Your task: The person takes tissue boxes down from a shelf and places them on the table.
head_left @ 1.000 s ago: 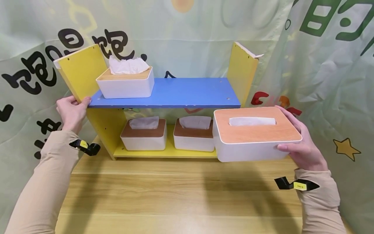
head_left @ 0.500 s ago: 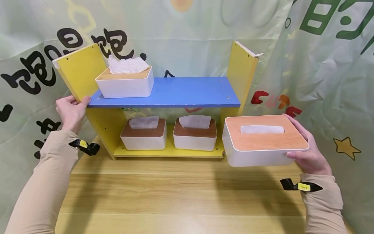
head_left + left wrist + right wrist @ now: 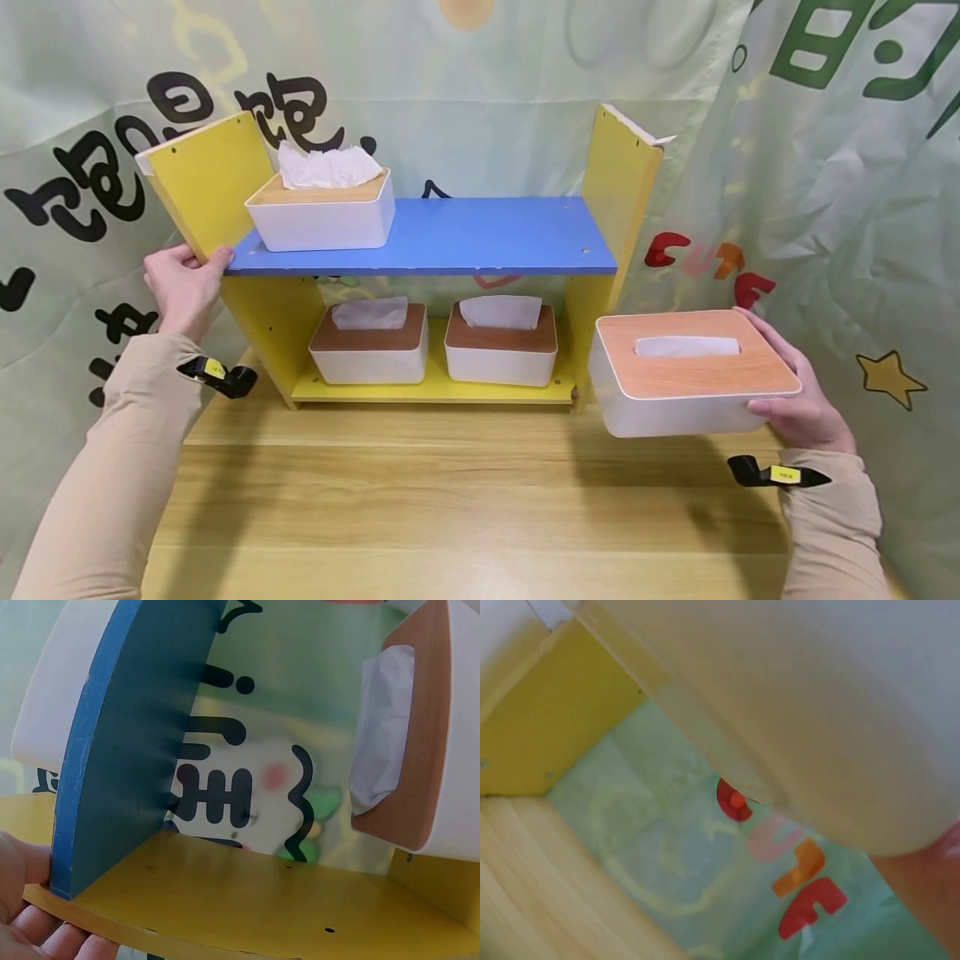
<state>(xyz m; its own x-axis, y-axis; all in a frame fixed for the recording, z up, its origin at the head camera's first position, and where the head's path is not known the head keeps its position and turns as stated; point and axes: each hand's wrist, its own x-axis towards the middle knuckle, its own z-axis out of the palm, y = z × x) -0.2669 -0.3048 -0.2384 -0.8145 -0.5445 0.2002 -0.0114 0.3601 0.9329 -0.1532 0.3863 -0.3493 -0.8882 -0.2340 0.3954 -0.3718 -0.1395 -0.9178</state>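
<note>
My left hand (image 3: pixel 182 285) grips the left side panel of a yellow and blue shelf (image 3: pixel 480 233), right where the blue board meets it. In the left wrist view the thumb lies by the blue board's end and the fingers curl under the yellow panel's edge. On the right, my right hand (image 3: pixel 798 396) holds a white tissue box (image 3: pixel 690 415) with a light wooden lid by its right end, above the table. The right wrist view shows this box (image 3: pixel 795 712) from below, close up. Its tissue barely rises from the slot.
A tissue box (image 3: pixel 322 223) stands at the left of the blue board. Two darker-lidded tissue boxes (image 3: pixel 367 367) (image 3: pixel 500 367) stand on the yellow bottom board. The shelf stands on a wooden table (image 3: pixel 450 500), with a printed curtain (image 3: pixel 810 208) behind.
My right hand has moved right, down and nearer with the tissue box, away from the shelf's lower right corner. My left hand keeps its place on the panel.
</note>
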